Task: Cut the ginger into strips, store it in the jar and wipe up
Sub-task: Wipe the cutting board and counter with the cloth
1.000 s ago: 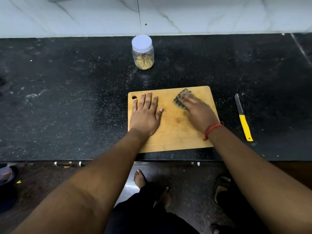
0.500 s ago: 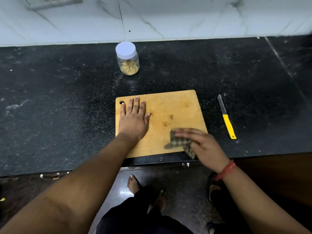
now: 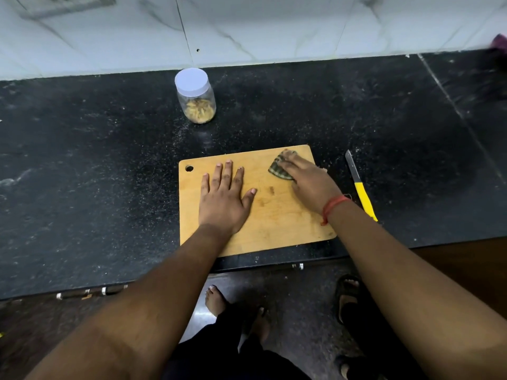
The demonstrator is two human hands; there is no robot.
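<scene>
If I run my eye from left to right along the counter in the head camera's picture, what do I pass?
Jar with ginger strips, set farther back → left hand flat on the cutting board → cloth under the right hand → yellow-handled knife.

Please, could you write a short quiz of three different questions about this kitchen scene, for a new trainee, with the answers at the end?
1. True or false: the clear plastic jar with the white lid is open.
2. Which hand presses the dark checked cloth onto the rectangular wooden cutting board?
A. the left hand
B. the right hand
C. both hands
3. Fill in: the yellow-handled knife lies on the black stone counter, to the ____ of the board.

Key
1. False: the lid is on, and the ginger strips are inside.
2. B: the left hand lies flat on the board.
3. right
</scene>
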